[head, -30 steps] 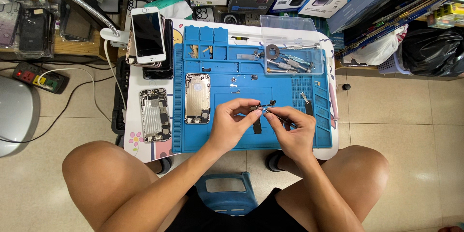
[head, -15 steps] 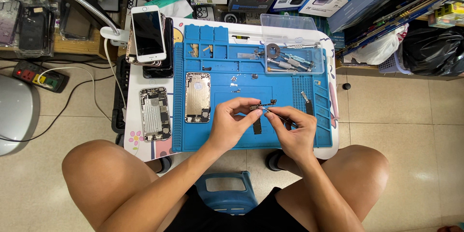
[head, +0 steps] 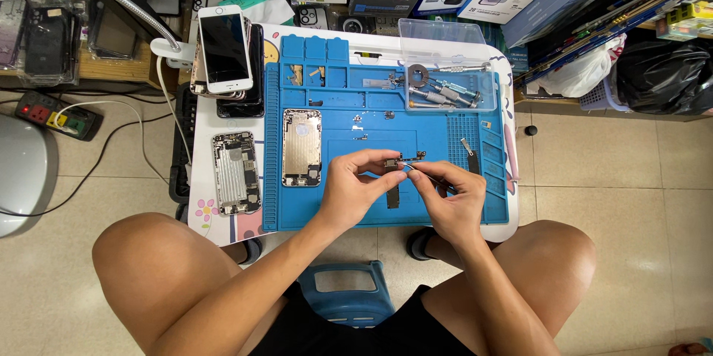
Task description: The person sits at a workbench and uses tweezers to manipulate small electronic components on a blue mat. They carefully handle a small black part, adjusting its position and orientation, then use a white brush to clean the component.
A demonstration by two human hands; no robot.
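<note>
Over the blue repair mat [head: 445,141], my left hand [head: 353,189] pinches a small dark phone part with a flex cable [head: 397,165] between thumb and fingers. My right hand [head: 449,196] grips thin metal tweezers [head: 414,169], their tip touching that part. A dark narrow strip [head: 393,196] lies on the mat just below the fingers. An opened phone housing [head: 301,147], gold-coloured inside, rests on the mat's left side.
A second gutted phone shell [head: 235,172] lies on the white table left of the mat. Stacked phones [head: 223,51] sit at the back left. A clear tray with screwdrivers [head: 445,89] stands at the back right. Boxes line the far edge. My knees flank a blue stool [head: 345,289].
Both hands stay at the same spot over the mat; only the fingers shift slightly around the small part.
</note>
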